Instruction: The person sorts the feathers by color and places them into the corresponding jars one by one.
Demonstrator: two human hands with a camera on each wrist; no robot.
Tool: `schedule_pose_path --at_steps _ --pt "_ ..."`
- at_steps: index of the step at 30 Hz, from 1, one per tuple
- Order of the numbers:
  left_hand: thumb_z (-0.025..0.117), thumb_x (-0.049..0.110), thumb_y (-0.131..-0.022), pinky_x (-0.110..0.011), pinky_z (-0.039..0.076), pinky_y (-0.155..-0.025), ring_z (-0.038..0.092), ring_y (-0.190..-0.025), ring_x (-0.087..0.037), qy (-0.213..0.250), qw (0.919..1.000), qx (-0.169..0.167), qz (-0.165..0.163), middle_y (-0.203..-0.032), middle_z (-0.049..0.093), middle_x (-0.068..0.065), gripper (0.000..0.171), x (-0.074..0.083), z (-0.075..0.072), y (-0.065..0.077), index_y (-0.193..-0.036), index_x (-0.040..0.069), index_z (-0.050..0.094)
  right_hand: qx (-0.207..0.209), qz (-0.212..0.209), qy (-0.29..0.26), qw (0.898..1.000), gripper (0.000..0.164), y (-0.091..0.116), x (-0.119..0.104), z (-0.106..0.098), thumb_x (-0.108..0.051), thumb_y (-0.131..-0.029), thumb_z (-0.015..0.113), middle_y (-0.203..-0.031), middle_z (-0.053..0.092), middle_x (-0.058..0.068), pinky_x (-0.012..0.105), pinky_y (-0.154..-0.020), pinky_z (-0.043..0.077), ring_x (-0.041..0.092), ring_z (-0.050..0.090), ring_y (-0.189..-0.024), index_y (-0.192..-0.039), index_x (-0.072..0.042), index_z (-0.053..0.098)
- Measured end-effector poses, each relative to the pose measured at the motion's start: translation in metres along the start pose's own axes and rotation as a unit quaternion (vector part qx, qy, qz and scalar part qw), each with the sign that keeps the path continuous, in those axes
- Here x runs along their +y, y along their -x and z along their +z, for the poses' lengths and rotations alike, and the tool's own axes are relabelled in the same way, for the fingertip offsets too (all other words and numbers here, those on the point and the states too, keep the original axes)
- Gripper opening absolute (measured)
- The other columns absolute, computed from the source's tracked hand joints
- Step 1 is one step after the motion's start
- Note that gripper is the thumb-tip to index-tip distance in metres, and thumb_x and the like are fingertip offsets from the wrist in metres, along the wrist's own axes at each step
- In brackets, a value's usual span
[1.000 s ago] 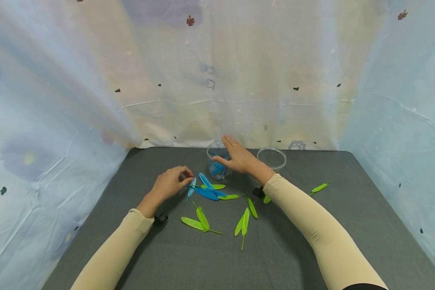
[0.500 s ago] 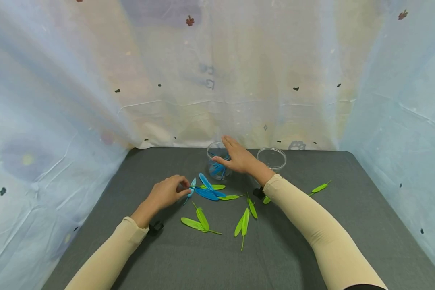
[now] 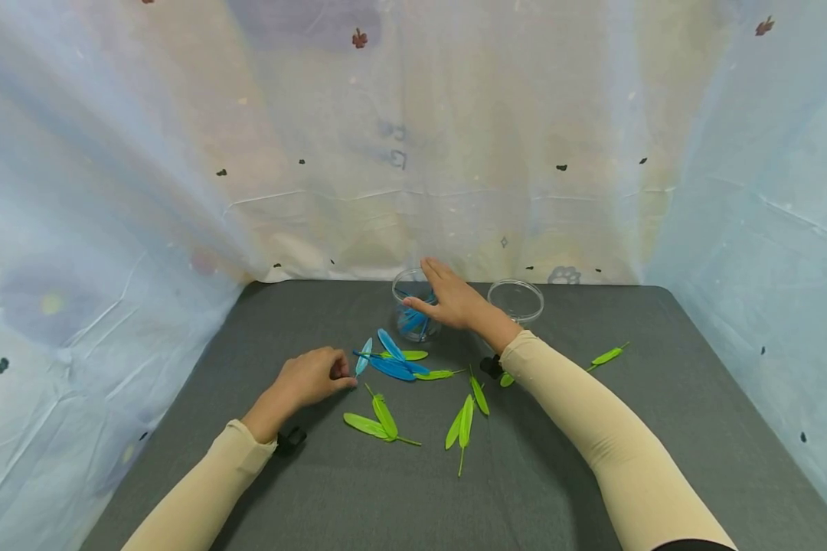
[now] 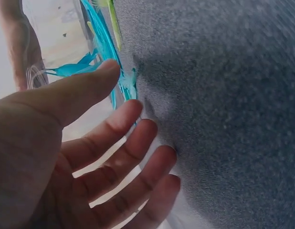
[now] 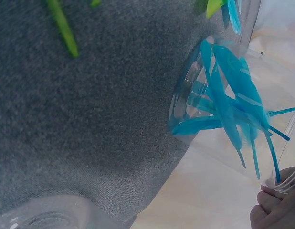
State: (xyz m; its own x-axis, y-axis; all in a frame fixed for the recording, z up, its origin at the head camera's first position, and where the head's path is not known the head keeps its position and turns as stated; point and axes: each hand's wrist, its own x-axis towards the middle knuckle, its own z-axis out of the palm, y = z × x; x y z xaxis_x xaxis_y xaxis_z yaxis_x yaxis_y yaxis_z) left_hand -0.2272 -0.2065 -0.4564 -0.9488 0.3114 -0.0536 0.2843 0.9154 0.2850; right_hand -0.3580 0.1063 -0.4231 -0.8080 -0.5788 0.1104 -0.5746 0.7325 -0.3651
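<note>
My left hand (image 3: 317, 375) is just left of a light blue feather (image 3: 364, 357), with thumb and index fingertips right at the stem's near end. In the left wrist view a gap shows between thumb and index finger, and nothing is between them. A clear plastic jar (image 5: 183, 102) stands at the back with several blue feathers (image 5: 238, 90) inside, stems up. My right hand (image 3: 458, 298) holds the jar by its rim, thumb across the near side, fingers at the far side. Beside the light blue feather lie dark blue feathers (image 3: 394, 369).
Green feathers (image 3: 384, 415) lie scattered in front, with another pair (image 3: 465, 422) nearer the middle and one feather (image 3: 608, 356) far right. A clear round lid (image 3: 517, 300) lies right of the jar. Printed curtain (image 3: 455, 168) hangs behind the grey table (image 3: 400, 497).
My left hand has moved down and slightly left along the light blue feather, from its upper part to its stem end. The right hand and jar have stayed put.
</note>
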Motion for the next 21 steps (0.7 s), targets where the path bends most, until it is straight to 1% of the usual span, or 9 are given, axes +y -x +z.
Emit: schedule_pose_path --at_steps 4,8,16,21 --pt "0.083 0.043 -0.096 -0.035 0.046 -0.062 0.053 -0.073 -0.012 -0.012 0.9999 -0.012 -0.003 -0.09 0.061 0.005 0.025 0.0024 0.0002 0.002 -0.089 0.024 0.068 0.0 0.001 -0.005 1.0 0.102 0.0009 -0.0009 -0.0014 -0.072 -0.106 0.047 -0.181 0.005 0.013 0.055 -0.133 0.016 0.033 0.006 -0.167 -0.174 -0.009 0.005" --pt "0.084 0.043 -0.095 -0.037 0.046 -0.063 0.052 -0.075 -0.013 -0.021 0.9997 -0.016 -0.003 -0.091 0.059 0.004 0.027 0.004 0.0011 0.0034 -0.089 0.023 0.066 0.003 0.0 -0.004 1.0 0.101 0.0015 -0.0016 -0.0019 -0.069 -0.107 0.049 -0.181 0.006 0.015 0.056 -0.133 0.017 0.033 0.006 -0.167 -0.173 -0.008 0.005" --pt "0.084 0.042 -0.095 -0.04 0.048 -0.067 0.053 -0.08 -0.016 -0.035 0.9988 -0.031 -0.011 -0.092 0.056 0.004 0.029 0.0052 0.0013 0.0068 -0.089 0.023 0.063 0.002 0.001 -0.007 1.0 0.101 0.0021 -0.0022 -0.0002 -0.07 -0.107 0.048 -0.18 0.006 0.015 0.055 -0.133 0.017 0.032 0.006 -0.167 -0.174 -0.01 0.002" --pt "0.084 0.036 -0.096 -0.039 0.047 -0.065 0.052 -0.077 -0.016 -0.036 0.9989 -0.029 -0.006 -0.087 0.056 0.004 0.026 0.0044 0.0005 0.0071 -0.086 0.022 0.065 0.002 0.003 -0.008 1.0 0.102 0.0021 -0.0026 -0.0011 -0.072 -0.106 0.047 -0.181 0.005 0.014 0.055 -0.133 0.017 0.033 0.006 -0.167 -0.174 -0.009 0.004"
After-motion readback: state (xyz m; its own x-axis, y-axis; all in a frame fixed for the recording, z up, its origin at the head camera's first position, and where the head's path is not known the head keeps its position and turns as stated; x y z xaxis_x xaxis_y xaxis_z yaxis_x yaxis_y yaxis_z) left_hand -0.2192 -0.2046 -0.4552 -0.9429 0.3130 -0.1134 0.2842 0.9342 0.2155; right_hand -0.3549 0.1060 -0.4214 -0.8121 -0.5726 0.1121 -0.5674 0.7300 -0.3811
